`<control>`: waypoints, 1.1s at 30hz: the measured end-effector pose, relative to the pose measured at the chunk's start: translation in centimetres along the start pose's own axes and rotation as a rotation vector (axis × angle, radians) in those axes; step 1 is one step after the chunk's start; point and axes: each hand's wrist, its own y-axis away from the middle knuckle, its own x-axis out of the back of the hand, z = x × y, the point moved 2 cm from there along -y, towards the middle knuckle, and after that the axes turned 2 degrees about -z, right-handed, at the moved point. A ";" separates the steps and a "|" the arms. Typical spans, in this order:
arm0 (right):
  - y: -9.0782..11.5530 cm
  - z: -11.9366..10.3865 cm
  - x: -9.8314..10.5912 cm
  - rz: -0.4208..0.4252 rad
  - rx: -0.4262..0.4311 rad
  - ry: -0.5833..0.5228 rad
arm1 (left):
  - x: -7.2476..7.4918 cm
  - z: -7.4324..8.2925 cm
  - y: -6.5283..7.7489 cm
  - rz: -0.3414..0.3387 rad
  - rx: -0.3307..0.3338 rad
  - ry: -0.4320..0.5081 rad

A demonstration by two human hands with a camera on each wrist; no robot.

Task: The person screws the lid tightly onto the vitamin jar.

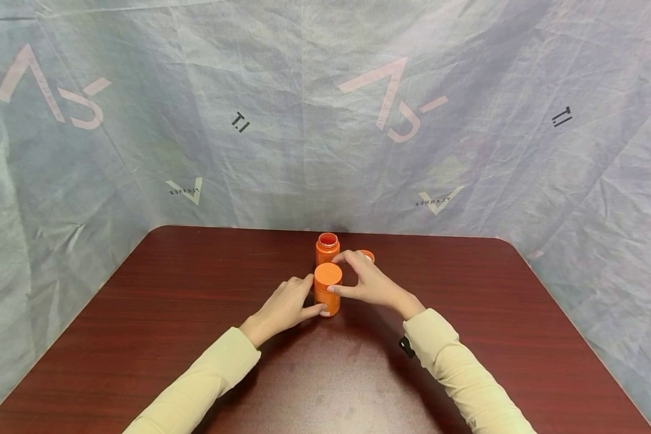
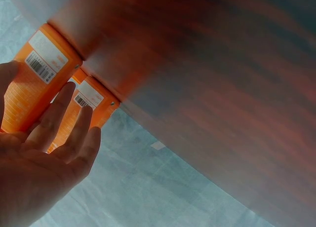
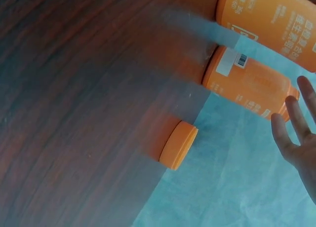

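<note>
A capped orange pill bottle (image 1: pixel 327 300) stands upright on the table, between both hands. My left hand (image 1: pixel 284 306) holds its body, thumb at the front and fingers at the left side; the left wrist view shows the thumb and fingers on either side of the bottle (image 2: pixel 29 94). My right hand (image 1: pixel 373 286) is at the orange cap (image 1: pixel 328 273), with thumb and index finger curved around its right side. In the right wrist view, the other fingers (image 3: pixel 298 119) of that hand are spread. Just behind stands a second orange bottle (image 1: pixel 327 253), uncapped, its mouth showing.
A loose orange cap (image 3: pixel 177 145) lies on the dark red wooden table (image 1: pixel 206 283), right of the uncapped bottle and partly behind the right hand in the head view. Grey printed cloth (image 1: pixel 304 144) hangs around the table's back and sides.
</note>
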 end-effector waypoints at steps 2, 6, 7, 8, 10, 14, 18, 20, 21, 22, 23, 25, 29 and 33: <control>0.0 0.1 0.1 -0.015 0.011 -0.014 | 0.0 0.0 0.0 0.001 -0.001 0.001; -0.2 0.3 0.2 -0.055 0.031 -0.052 | -0.1 0.0 0.0 0.003 -0.003 0.005; -0.2 0.4 0.2 -0.066 0.034 -0.061 | -0.1 0.0 0.0 0.003 -0.003 0.005; -0.2 0.4 0.3 -0.079 0.033 -0.069 | -0.1 0.0 0.0 0.003 -0.002 0.003; -0.3 0.4 0.3 -0.093 0.038 -0.081 | -0.1 0.0 0.0 0.006 -0.004 0.006; -0.4 0.4 0.4 -0.117 0.045 -0.114 | -0.1 0.0 0.0 0.007 -0.007 0.013; -0.5 0.4 0.4 -0.136 0.050 -0.143 | -0.1 0.0 0.0 0.005 -0.008 0.020; -0.5 0.4 0.4 -0.136 0.050 -0.133 | -0.1 0.0 0.0 0.004 -0.009 0.021; -0.5 0.4 0.4 -0.134 0.050 -0.127 | 0.0 0.0 0.0 0.004 -0.008 0.021; -0.5 0.4 0.4 -0.132 0.047 -0.122 | 0.0 0.0 0.0 0.003 -0.009 0.021; -0.5 0.5 0.4 -0.130 0.044 -0.116 | 0.0 0.0 0.0 0.003 -0.008 0.019; -0.5 0.5 0.4 -0.121 0.042 -0.104 | 0.0 0.0 0.0 0.002 -0.008 0.018; -0.4 0.4 0.3 -0.095 0.028 -0.081 | 0.1 0.1 0.1 0.004 -0.011 0.019; -0.3 0.1 0.1 -0.051 0.020 -0.059 | 0.1 0.1 0.1 0.013 -0.017 0.016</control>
